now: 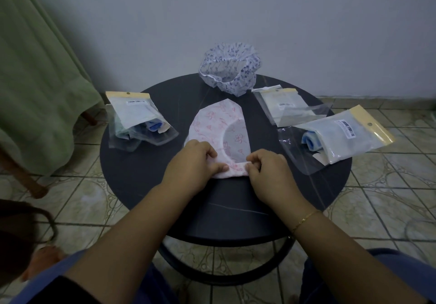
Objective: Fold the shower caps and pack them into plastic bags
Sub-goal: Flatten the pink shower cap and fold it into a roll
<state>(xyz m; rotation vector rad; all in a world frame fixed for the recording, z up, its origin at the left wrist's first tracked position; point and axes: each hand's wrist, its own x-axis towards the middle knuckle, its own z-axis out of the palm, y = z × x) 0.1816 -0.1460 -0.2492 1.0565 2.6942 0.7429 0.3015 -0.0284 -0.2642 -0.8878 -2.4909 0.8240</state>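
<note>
A pink flower-print shower cap [218, 127] lies flattened and folded in the middle of the round dark table [146, 185]. My left hand [194, 162] and my right hand [266, 169] both pinch its near edge, which is rolled up a little between them. A blue-print shower cap [230, 70] stands puffed up at the table's far edge. An empty plastic bag [289, 108] lies at the right rear.
A packed bag with a blue item [139, 119] lies at the table's left, and another packed bag [342, 136] overhangs the right rim. A green cloth [35, 79] drapes over furniture at the left. Tiled floor surrounds the table; a wall stands behind.
</note>
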